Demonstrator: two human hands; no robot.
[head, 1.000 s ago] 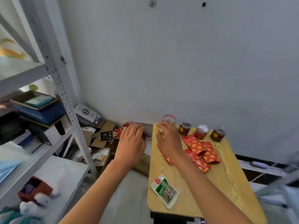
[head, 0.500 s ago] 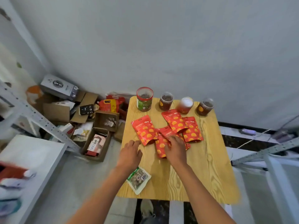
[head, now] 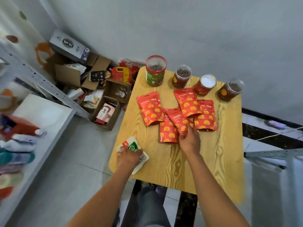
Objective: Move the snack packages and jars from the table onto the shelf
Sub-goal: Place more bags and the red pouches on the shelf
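A white-and-green packet at the bench's near left edge is covered by the left hand, its fingers curled over the packet's top. A red pouch is pinched by the right hand's fingers, thumb on top. Four more red pouches are spread just beyond those fingers, overlapping. Four jars are lined up beyond them, along the far edge. A shelf is seen well left of the fingers.
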